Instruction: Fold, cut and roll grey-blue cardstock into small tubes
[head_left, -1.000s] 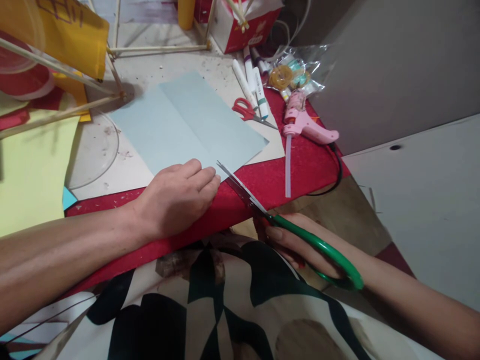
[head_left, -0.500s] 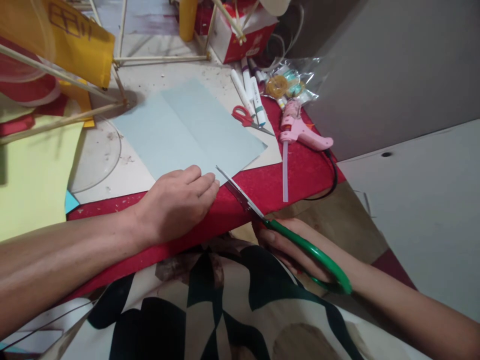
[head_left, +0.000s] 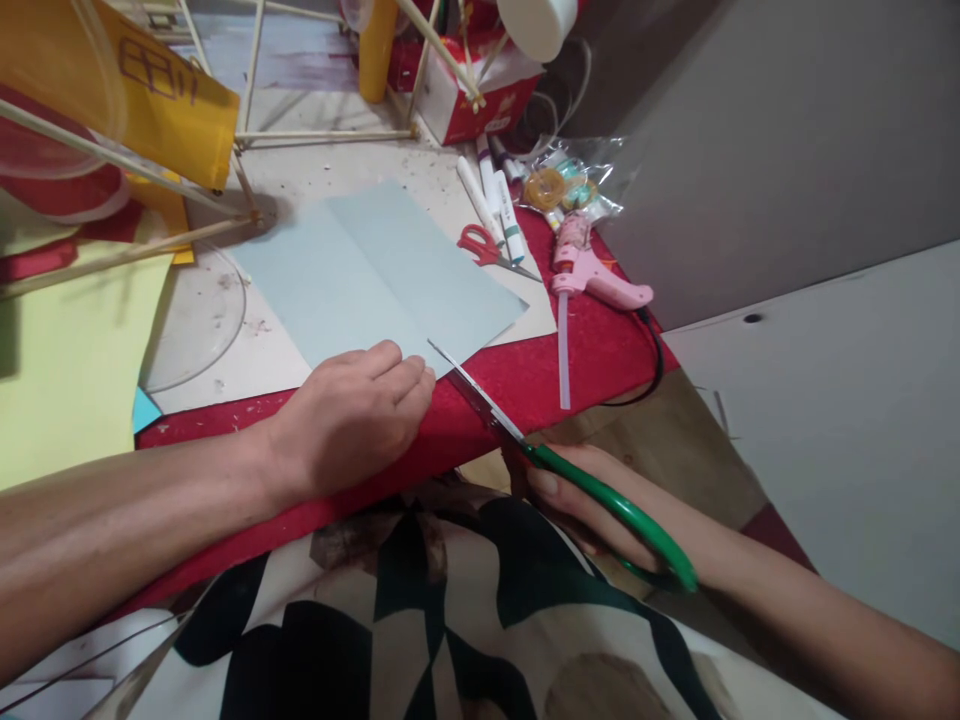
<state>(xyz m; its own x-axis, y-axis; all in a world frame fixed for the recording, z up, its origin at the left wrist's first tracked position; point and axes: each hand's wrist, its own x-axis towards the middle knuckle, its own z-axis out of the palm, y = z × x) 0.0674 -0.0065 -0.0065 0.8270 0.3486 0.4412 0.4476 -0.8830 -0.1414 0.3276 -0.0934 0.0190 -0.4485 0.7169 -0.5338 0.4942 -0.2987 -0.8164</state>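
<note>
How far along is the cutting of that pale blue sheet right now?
Done: the pale blue sheet lies flat with a crease down its middle. In hand: the left hand presses its near corner, and the right hand holds the green scissors, blade tips at the sheet's near edge by the crease. Left: no cut line is visible in the sheet, so nearly all the cutting remains.

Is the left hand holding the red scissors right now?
No, the left hand lies flat on the blue paper, while the red scissors sit untouched farther back by the markers.
</note>
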